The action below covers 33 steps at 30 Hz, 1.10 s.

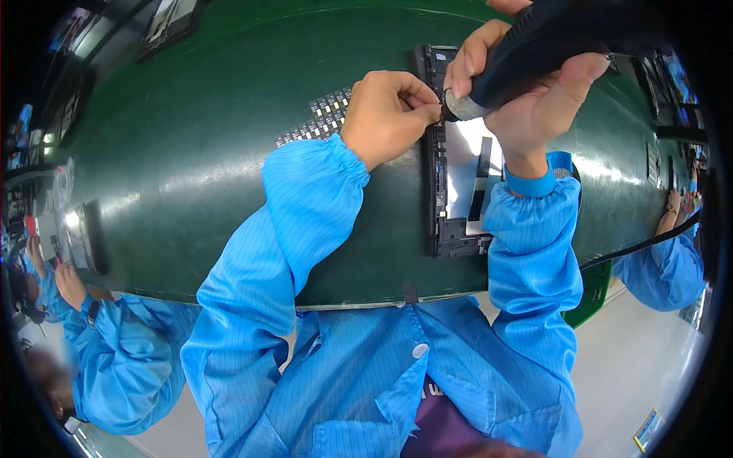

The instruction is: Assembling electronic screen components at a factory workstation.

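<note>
My right hand (538,107) is wrapped round a black power screwdriver (527,57), tilted so that its tip points down and left. The tip meets the left edge of an open, flat electronic device (462,175) with a black frame and a silvery inside. Beside that tip my left hand (391,111) is closed in a pinch, thumb and forefinger together. Whatever the pinch holds is too small to make out. Under and left of my left hand lie strips of small black-and-white labels (324,114).
A green mat covers the table (191,191). Another flat device (168,27) lies at the far left. Co-workers in blue smocks sit at left (137,359) and right (664,267). A black cable (641,248) runs at the right, above a green bin (592,298).
</note>
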Available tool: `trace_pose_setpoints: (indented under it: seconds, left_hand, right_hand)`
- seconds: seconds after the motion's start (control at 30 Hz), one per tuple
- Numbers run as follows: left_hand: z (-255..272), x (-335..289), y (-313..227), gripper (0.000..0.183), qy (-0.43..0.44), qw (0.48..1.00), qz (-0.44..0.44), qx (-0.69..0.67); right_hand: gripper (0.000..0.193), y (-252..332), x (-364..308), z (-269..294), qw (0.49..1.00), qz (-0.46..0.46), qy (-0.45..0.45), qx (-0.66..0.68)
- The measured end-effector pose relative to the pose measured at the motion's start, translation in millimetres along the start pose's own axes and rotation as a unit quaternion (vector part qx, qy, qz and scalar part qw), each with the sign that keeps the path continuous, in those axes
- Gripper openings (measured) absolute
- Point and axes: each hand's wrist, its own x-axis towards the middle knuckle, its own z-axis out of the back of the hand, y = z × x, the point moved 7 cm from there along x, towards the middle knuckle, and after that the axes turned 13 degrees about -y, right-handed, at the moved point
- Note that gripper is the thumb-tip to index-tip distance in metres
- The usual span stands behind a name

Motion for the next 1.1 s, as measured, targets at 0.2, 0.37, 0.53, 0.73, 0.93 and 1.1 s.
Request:
trace_pose_setpoints:
  seconds: [0.2,0.37,0.53,0.73,0.93,1.1]
  left_hand:
    - [4.5,-1.5,2.9,0.011,-0.006,1.0,0.018,0.002]
    - [5.0,-1.3,1.2,0.011,-0.006,1.0,0.026,0.013]
    - [6.6,-1.4,2.5,0.01,-0.008,1.0,0.027,0.009]
    - [3.4,0.9,3.2,0.01,-0.013,1.0,-0.006,0.023]
    - [-3.4,-3.9,-1.0,0.016,0.03,0.999,0.003,0.022]
    - [10.7,-8.9,-15.3,0.015,0.057,0.994,-0.029,0.084]
  right_hand:
    - [0.088,16.8,-22.2,4.3,0.95,-0.07,-0.232,-0.2]
    - [0.087,17.9,-20.1,4.4,0.92,-0.071,-0.202,-0.328]
    - [0.101,11.3,-24.2,3.5,0.976,-0.004,0.003,-0.22]
    - [0.102,10.9,-28.7,8.6,0.98,-0.037,-0.063,-0.187]
    - [0.1,78.6,-13.7,-0.8,0.974,0.067,-0.009,-0.215]
    - [0.098,154.8,-41.8,39.0,0.956,0.111,-0.064,-0.264]
